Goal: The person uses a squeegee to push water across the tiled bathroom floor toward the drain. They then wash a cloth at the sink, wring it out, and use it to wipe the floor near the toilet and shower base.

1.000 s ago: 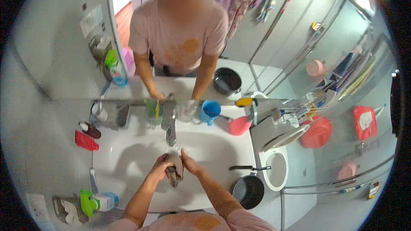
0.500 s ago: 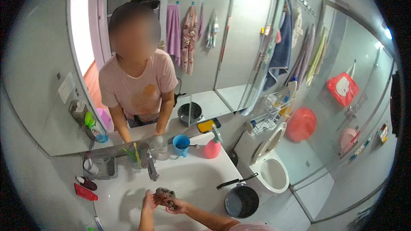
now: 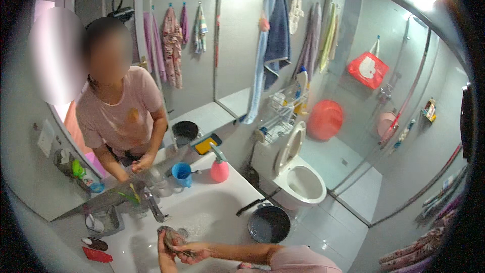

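Over the white sink basin (image 3: 217, 205), both hands are on a crumpled grey-brown cloth (image 3: 172, 236) that looks wet. My left hand (image 3: 163, 248) cups its left side with fingers raised. From the right, my right hand (image 3: 196, 252) grips its lower end, fingers closed around the folds. The metal faucet (image 3: 157, 211) is just beyond the cloth. A small patch of water or foam lies in the basin beside it.
A dark pot (image 3: 269, 225) with a long handle sits at the sink's right edge. Along the back ledge stand a blue cup (image 3: 182, 174) and a pink spray bottle (image 3: 220, 170). A grey tray (image 3: 105, 221) is at the left, a toilet (image 3: 303, 184) beyond the pot.
The view has swung to the right, so the room shifts leftward in the picture. Both hands still hold the cloth, now more stretched out between them and tilted.
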